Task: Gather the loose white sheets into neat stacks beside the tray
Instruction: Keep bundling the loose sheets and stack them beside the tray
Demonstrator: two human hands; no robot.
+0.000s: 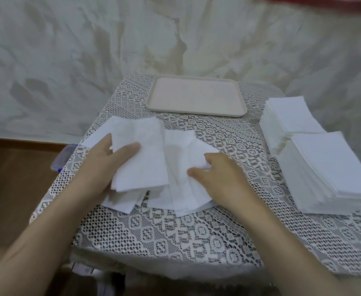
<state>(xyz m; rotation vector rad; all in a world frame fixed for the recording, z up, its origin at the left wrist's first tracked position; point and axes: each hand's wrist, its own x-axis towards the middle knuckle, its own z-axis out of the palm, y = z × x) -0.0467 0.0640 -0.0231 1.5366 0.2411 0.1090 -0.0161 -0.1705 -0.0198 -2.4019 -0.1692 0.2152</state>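
Note:
Loose white sheets (175, 159) lie overlapping in the middle of the lace-covered table. My left hand (109, 161) holds a small bundle of sheets (141, 159), thumb on top and fingers hidden beneath it. My right hand (215, 171) pinches the crumpled edge of a loose sheet just to the right of that bundle. An empty pale tray (196, 96) sits at the far middle of the table. Two neat stacks of white sheets stand at the right: one farther back (290, 118), one nearer (333, 169).
The lace tablecloth (175, 229) covers a small table with its front edge close to me. A blue-and-clear plastic box (61, 159) shows below the table's left edge. A draped pale cloth hangs behind, with brown floor at the left.

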